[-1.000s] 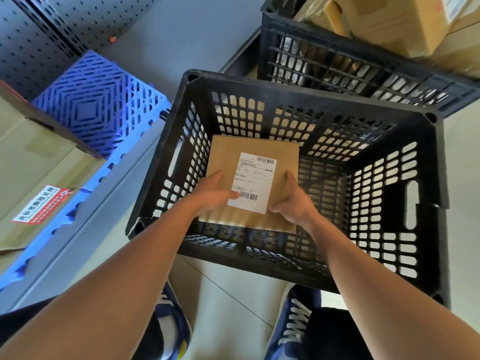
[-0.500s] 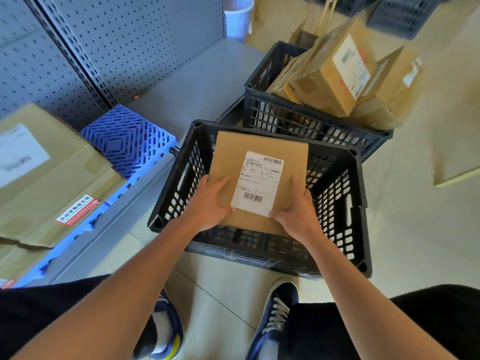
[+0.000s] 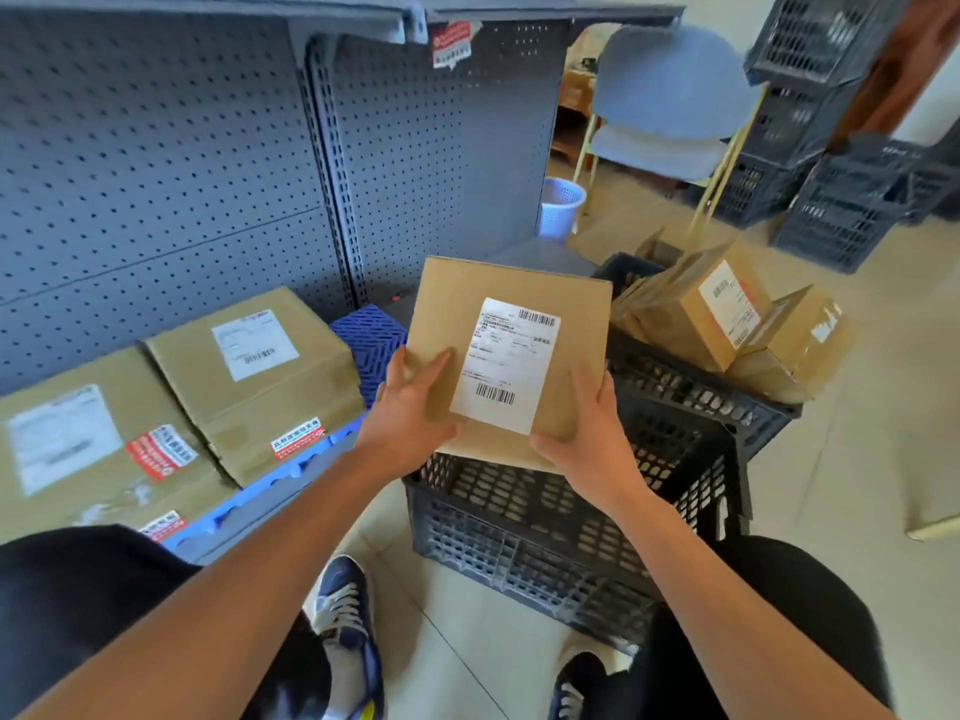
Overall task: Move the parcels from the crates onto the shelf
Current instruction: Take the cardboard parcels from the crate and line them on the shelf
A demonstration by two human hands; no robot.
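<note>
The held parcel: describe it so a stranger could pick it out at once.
Find the near black crate beside the grey shelf. Above it, the left hand and right hand grip a flat brown parcel. Unlike the others, it rests on nothing.

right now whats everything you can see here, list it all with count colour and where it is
held parcel: 1, brown with white label, above the near crate, in both hands
near crate: 1, dark grey, on the floor ahead
far crate: 1, dark grey, behind the near one, parcels heaped in it
shelved boxes: 2, brown, on the shelf at left
blue mat: 1, blue, under the shelved boxes
shelf back panel: grey pegboard, left
stacked crates: several, dark, far right
bin: 1, white, by the shelf end
chair: 1, grey-blue, behind the crates
shoes: 2, navy, bottom
left hand: on the parcel's left edge
right hand: on its right edge
</note>
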